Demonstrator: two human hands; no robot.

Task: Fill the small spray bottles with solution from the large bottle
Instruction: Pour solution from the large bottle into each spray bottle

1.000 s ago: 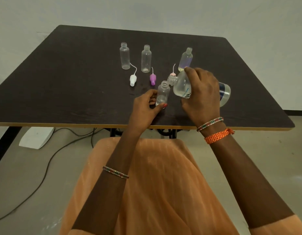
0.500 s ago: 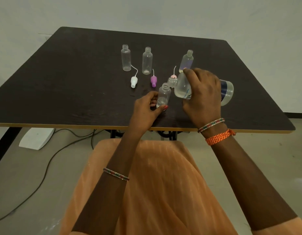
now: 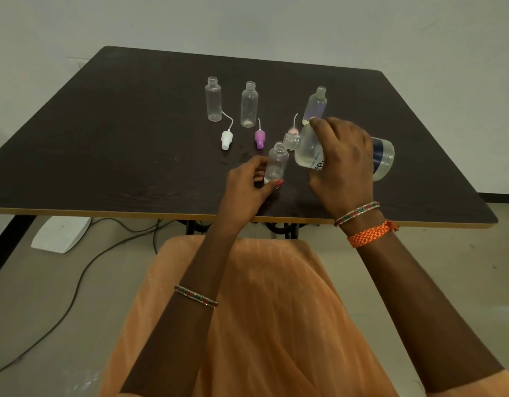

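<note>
Now clear cylindrical small bottle (image 3: 276, 164) (ribbed neck) beneath tilted large bottle (image 3: 307, 151).

Both forearms reached forward from the bottom of the view over the lap. The left hand (image 3: 247, 184) lay low, its thumb and curled fingers pinching a small upright bottle (image 3: 276, 164). The right hand (image 3: 343, 164) was raised beside it, knuckles up, fingers wrapped over a tipped large bottle (image 3: 307, 150).

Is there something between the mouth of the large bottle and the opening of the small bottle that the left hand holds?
Nothing visible: the large bottle's mouth lies just above the small bottle's uncapped neck.
</note>
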